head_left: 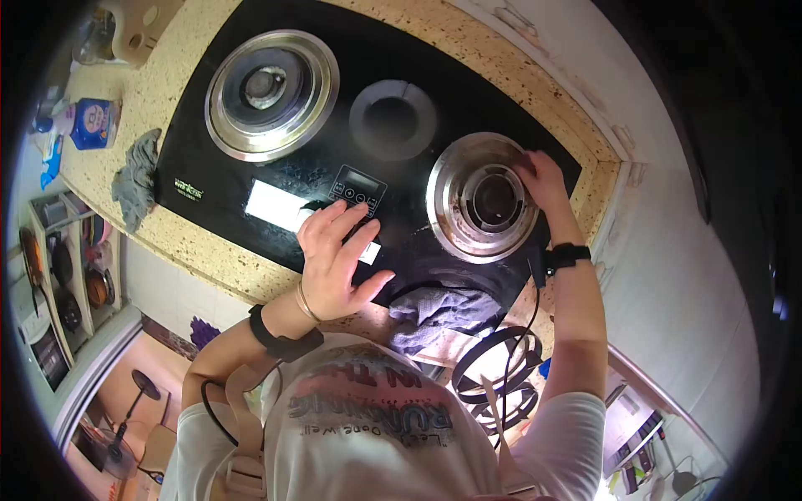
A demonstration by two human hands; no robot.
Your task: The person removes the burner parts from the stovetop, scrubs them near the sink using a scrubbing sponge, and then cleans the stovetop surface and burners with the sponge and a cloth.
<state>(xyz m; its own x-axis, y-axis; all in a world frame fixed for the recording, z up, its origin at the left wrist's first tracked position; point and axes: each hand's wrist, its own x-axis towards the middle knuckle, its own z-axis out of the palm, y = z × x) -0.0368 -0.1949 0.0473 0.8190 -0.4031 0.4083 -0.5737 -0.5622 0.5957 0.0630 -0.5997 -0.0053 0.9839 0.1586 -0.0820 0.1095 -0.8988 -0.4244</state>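
Note:
A black glass gas hob (276, 75) lies on a speckled counter. My left hand (334, 259) is open above its front middle, with spread fingers near the control panel (361, 188); I cannot tell if the fingertips touch the glass. At the right burner (455, 217), with its round steel drip pan and ring, my right hand (545, 182) reaches the far right side. Its fingers are bent together there, around something dark at the rim that is too blurred to name. A steel-rimmed left burner (217, 113) and a flat dark middle ring (359, 125) also show.
A crumpled grey cloth (443, 313) lies at the hob's front edge, and another grey cloth (136, 179) at its left. Beyond that stands a blue-labelled bottle (92, 123). Black pan-support rings (510, 359) sit at front right. A wall (668, 209) rises to the right.

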